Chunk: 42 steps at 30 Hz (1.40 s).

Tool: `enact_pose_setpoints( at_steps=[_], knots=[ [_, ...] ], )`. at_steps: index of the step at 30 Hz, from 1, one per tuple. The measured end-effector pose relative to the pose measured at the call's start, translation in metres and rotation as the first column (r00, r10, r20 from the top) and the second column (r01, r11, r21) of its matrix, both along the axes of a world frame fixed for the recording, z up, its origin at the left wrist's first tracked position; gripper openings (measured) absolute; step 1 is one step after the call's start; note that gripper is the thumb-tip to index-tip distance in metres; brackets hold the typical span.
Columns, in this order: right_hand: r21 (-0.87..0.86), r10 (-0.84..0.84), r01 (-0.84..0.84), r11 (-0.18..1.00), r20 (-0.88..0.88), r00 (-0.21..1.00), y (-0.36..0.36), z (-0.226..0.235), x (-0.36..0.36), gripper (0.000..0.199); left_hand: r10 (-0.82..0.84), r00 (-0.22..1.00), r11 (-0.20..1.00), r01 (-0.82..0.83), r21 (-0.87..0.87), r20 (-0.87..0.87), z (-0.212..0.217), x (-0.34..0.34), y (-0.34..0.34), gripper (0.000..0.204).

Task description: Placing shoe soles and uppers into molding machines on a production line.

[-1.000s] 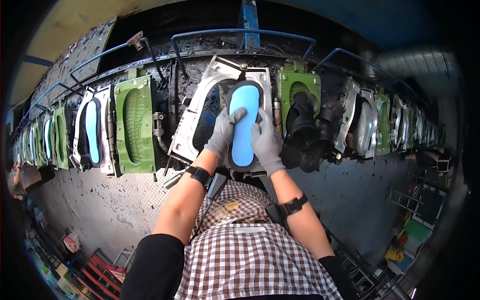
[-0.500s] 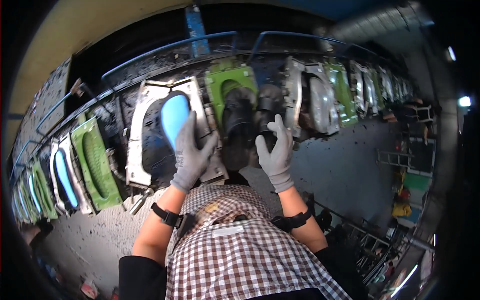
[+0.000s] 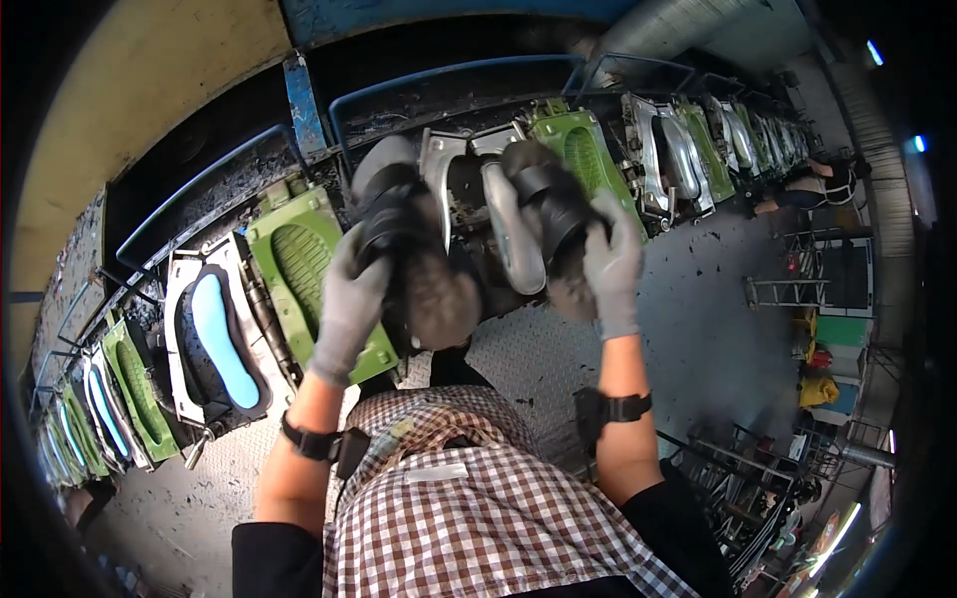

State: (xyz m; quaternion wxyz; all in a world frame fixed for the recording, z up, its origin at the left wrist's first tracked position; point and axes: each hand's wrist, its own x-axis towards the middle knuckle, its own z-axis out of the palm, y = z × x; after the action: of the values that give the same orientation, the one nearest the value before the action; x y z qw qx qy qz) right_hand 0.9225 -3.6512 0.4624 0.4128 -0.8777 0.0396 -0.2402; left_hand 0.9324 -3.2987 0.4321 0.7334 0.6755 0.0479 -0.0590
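In front of me are two black shoes with grey-brown soles, blurred by motion. My left hand (image 3: 351, 304), in a grey glove, is closed round the left shoe (image 3: 401, 229). My right hand (image 3: 613, 269), gloved the same, grips the outer side of the right shoe (image 3: 558, 214). Both shoes are tilted and apart from each other. Between and behind them a silver metal mould (image 3: 513, 239) lies opened, partly hidden. To the left of my left hand is a green mould plate (image 3: 304, 264) with a sole-shaped hollow.
Farther left, a light blue insole (image 3: 221, 334) lies in a silver mould frame (image 3: 181, 384). More green and silver moulds (image 3: 688, 149) run along the bench to the right. Blue rails (image 3: 449, 72) stand behind. Another person (image 3: 802, 184) is at the far right.
Both hands, open before, have closed on the shoes and moved apart with them. The view has swung, so the blue insole and moulds appear farther left.
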Motion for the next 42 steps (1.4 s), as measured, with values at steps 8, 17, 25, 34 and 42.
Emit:
enact_pose_setpoints(
  at_steps=[8, 17, 25, 34, 42],
  knots=[
    [0.528, 0.321, 0.008, 0.849, -0.529, 0.786, -0.073, -0.048, -0.016, 0.072, -0.319, 0.947, 0.943, 0.314, -0.113, -0.037, -0.065, 0.033, -0.214, 0.075],
    [0.851, 0.489, 0.205, 0.483, -0.457, 0.743, -0.091, -0.028, 0.023, 0.040, 0.061, 0.908, 0.909, -0.223, -0.353, -0.415, -0.108, 0.064, -0.227, 0.052],
    [0.010, 0.416, -0.423, 0.906, -0.207, 0.885, -0.066, -0.044, 0.097, 0.042, 0.105, 0.899, 0.845, -0.307, -0.439, -0.426, -0.082, 0.014, -0.233, 0.050],
    [0.152, 0.648, -0.728, 0.669, -0.598, 0.471, -0.017, -0.086, 0.037, 0.032, -0.231, 0.776, 0.435, -0.457, -0.776, -0.587, -0.104, -0.049, -0.235, 0.075],
    [0.218, 0.601, -0.603, 0.767, -0.574, 0.556, -0.035, -0.073, 0.030, 0.049, 0.048, 0.844, 0.645, -0.435, -0.628, -0.535, -0.084, -0.032, -0.211, 0.066]
  ],
)
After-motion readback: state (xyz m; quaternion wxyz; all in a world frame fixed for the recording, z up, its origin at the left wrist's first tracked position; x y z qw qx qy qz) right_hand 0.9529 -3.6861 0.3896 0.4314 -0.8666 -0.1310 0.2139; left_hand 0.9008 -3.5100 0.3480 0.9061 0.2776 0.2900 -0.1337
